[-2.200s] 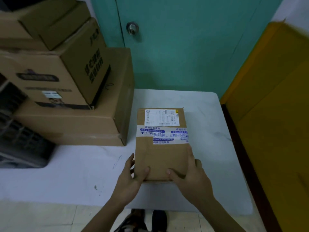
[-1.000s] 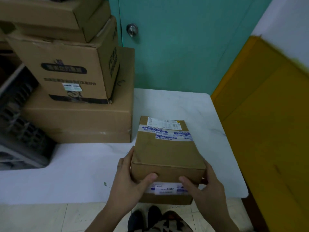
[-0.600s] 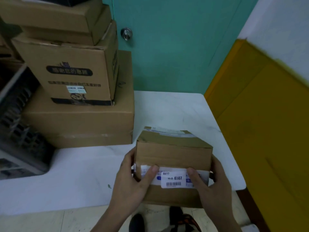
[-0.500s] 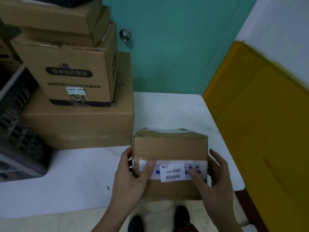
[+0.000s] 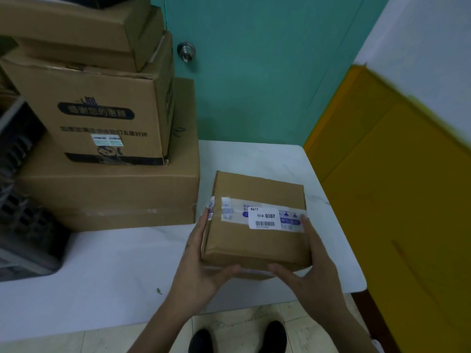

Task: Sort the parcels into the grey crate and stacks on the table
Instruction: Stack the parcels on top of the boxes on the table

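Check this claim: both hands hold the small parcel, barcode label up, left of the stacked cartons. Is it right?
One slip. The head view shows the small parcel right of the stacked cartons, not left. The left hand and right hand do both hold it, barcode label up.

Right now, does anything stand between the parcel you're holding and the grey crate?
Yes. The stack of cardboard boxes stands on the table between the parcel and the grey crate; only the near table strip looks open.
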Action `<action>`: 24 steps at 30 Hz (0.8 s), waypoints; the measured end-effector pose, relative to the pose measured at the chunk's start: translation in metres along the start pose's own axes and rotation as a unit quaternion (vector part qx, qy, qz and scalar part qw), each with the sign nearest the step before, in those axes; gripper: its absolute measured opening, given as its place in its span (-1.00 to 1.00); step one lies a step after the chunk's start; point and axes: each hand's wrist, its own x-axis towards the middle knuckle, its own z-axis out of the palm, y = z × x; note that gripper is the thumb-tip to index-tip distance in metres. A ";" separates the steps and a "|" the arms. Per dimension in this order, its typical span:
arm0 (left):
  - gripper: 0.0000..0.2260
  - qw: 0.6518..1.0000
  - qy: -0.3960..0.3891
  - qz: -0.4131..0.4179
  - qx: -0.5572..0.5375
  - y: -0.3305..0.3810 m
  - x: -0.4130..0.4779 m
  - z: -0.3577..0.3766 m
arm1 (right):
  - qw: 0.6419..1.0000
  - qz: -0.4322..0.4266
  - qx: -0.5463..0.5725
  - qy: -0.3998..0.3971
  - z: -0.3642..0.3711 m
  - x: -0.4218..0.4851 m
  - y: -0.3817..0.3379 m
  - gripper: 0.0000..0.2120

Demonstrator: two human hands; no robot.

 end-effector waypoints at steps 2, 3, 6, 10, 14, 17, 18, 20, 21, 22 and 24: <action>-0.01 1.000 0.021 0.001 0.010 -0.011 0.004 0.004 | 0.999 0.031 0.034 0.020 0.008 0.001 0.000 0.04; -0.02 0.999 0.031 0.001 0.017 -0.015 0.005 0.006 | 0.998 0.035 0.040 0.024 0.011 0.000 0.001 0.04; -0.07 0.999 0.046 -0.009 0.026 -0.022 0.005 0.010 | 0.996 0.049 0.056 0.044 0.017 -0.002 0.005 0.00; -0.05 0.998 0.051 -0.021 0.005 -0.028 0.009 0.012 | 0.993 0.078 0.071 0.054 0.021 0.003 0.010 -0.11; -0.07 0.998 0.057 -0.032 0.003 -0.027 0.011 0.011 | 0.992 0.089 0.070 0.051 0.021 0.008 0.013 -0.16; -0.12 0.997 0.059 -0.041 0.007 -0.025 0.013 0.012 | 0.991 0.105 0.068 0.045 0.021 0.007 0.019 -0.14; -0.13 0.997 0.058 -0.042 0.010 -0.025 0.013 0.013 | 0.991 0.112 0.062 0.045 0.021 0.006 0.022 -0.14; -0.10 0.997 0.059 -0.047 0.014 -0.025 0.012 0.014 | 0.990 0.123 0.056 0.043 0.023 0.004 0.027 -0.15; -0.09 0.996 0.063 -0.053 0.016 -0.025 0.011 0.015 | 0.989 0.130 0.054 0.037 0.025 0.004 0.030 -0.18; -0.11 0.996 0.069 -0.063 0.017 -0.024 0.010 0.016 | 0.989 0.140 0.050 0.027 0.026 0.003 0.031 -0.22; -0.25 0.992 0.082 -0.090 0.017 -0.019 0.007 0.019 | 0.986 0.157 0.048 0.019 0.026 0.003 0.032 -0.32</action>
